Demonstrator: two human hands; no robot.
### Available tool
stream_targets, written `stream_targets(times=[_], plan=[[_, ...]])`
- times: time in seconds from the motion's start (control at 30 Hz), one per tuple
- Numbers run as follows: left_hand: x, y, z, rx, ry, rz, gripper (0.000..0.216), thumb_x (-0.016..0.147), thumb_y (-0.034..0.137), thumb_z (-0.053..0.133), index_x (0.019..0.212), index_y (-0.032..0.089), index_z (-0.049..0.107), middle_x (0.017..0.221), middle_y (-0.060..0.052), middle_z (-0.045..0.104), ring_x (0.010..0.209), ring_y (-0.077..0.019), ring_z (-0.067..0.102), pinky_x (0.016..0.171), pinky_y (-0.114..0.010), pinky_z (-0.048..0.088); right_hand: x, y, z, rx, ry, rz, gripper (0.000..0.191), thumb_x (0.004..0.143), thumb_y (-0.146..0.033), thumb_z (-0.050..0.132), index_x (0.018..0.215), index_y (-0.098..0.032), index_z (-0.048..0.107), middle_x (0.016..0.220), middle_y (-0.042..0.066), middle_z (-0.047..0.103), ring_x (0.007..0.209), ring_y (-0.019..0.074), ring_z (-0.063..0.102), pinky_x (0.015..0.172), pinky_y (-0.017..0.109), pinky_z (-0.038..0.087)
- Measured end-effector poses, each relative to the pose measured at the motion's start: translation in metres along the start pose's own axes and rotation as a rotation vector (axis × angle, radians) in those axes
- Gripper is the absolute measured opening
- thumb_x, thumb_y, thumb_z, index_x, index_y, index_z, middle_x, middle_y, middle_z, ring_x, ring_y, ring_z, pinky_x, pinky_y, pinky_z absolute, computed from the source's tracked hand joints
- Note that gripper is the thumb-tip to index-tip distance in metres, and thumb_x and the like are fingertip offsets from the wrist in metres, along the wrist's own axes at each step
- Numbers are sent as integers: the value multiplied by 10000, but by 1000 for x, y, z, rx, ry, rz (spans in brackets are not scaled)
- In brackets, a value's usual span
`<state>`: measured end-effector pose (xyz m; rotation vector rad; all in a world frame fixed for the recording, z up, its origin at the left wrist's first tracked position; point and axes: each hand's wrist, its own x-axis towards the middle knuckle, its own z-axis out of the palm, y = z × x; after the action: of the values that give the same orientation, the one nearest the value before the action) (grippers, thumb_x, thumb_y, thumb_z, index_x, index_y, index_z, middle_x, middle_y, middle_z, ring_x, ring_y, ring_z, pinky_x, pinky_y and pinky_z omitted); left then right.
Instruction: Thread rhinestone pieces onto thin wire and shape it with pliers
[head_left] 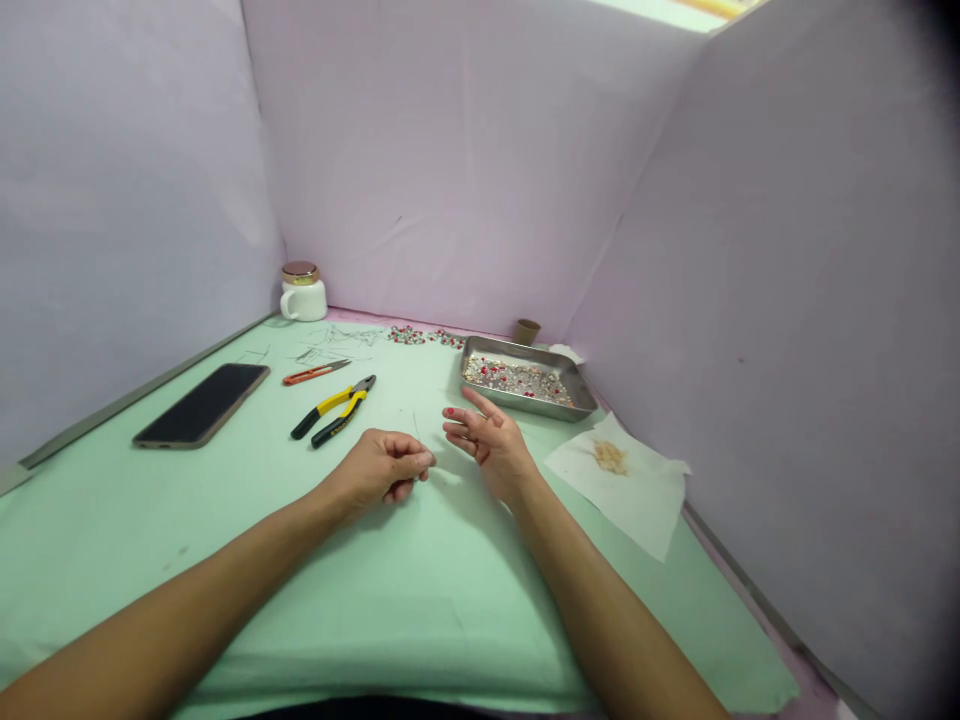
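Note:
My left hand (394, 465) is closed, its thumb and forefinger pinching a thin wire (416, 424) that sticks up above the fingertips. To its right, my right hand (491, 445) is turned partly palm up with the fingers spread. A small red bead (449, 412) rests on one of its fingertips. Just beyond that hand stands a metal tray (525, 401) with many loose clear, gold and red beads (517, 378) in it.
Left of my hands lie pliers (335, 408), orange thread snips (315, 372) and a phone (202, 405). Cut wires (337, 342), beaded pieces (407, 335), a lidded mug (303, 295) and a small brown cup (527, 330) are behind. White paper (637, 510) holds a tan pile (611, 457). Panels enclose the table.

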<state>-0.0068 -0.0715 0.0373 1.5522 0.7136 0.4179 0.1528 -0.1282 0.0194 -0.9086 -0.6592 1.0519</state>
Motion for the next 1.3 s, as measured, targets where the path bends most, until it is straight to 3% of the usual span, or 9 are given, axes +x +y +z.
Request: stream_targets(times=[0.1, 0.23, 0.33, 0.5, 0.67, 0.83, 1.03, 1.2, 1.3], plan=[[2, 1, -4, -36, 55, 36, 168, 686, 276, 586, 619, 122, 600, 386, 44, 491, 363, -49, 406, 384, -169, 325, 3, 1, -3, 53, 58, 40, 352, 648, -219, 632, 989, -195, 548, 834, 43, 671, 717, 150, 627, 740, 315, 474], [5, 3, -11, -111, 125, 74, 149, 656, 229, 610, 762, 126, 625, 580, 2, 610, 454, -73, 513, 450, -200, 427, 3, 5, -3, -82, 142, 121, 289, 575, -97, 630, 856, -157, 596, 799, 52, 668, 655, 129, 615, 711, 289, 475], [5, 6, -12, -163, 175, 92, 199, 606, 191, 644, 790, 126, 605, 683, -26, 643, 480, -91, 551, 479, -237, 475, -3, 8, 3, -183, 19, 143, 327, 537, -126, 688, 856, -141, 617, 824, 66, 661, 708, 149, 610, 694, 292, 474], [5, 4, -4, -231, 241, 112, 178, 587, 184, 664, 705, 132, 541, 526, 13, 594, 454, -109, 564, 479, -254, 497, -10, 19, 17, -168, -110, 64, 387, 623, -301, 678, 982, -183, 597, 849, 44, 644, 767, 164, 599, 712, 333, 482], [6, 1, 5, -275, 259, 134, 194, 597, 185, 657, 642, 151, 471, 462, 38, 554, 443, -108, 563, 470, -241, 489, -12, 28, 25, -120, -58, 30, 339, 622, -325, 675, 925, -182, 624, 755, 15, 637, 692, 147, 591, 697, 346, 495], [5, 1, 8, -279, 252, 135, 199, 589, 192, 659, 624, 151, 467, 445, 45, 531, 439, -107, 554, 454, -227, 465, -14, 27, 29, -153, 12, -10, 262, 609, -338, 673, 812, -173, 656, 789, 21, 630, 694, 145, 567, 636, 321, 503], [10, -3, 0, -245, 277, 123, 177, 600, 250, 666, 647, 128, 546, 475, 50, 495, 394, -51, 443, 360, -155, 328, -15, 24, 28, -217, 41, -14, 212, 615, -346, 664, 710, -157, 649, 692, 11, 610, 656, 131, 561, 626, 297, 494], [15, -5, -6, -260, 248, 111, 176, 635, 288, 629, 646, 119, 579, 440, 65, 415, 380, -32, 342, 347, -153, 243, -17, 23, 30, -225, -46, 67, 241, 612, -346, 667, 701, -124, 637, 683, 41, 625, 608, 139, 583, 571, 289, 494], [15, -3, -7, -244, 270, 115, 168, 631, 273, 626, 611, 116, 568, 424, 69, 399, 366, -23, 310, 347, -157, 225, -17, 24, 30, -171, -61, 74, 278, 579, -292, 701, 796, -133, 630, 689, 35, 635, 636, 158, 603, 588, 307, 505]])
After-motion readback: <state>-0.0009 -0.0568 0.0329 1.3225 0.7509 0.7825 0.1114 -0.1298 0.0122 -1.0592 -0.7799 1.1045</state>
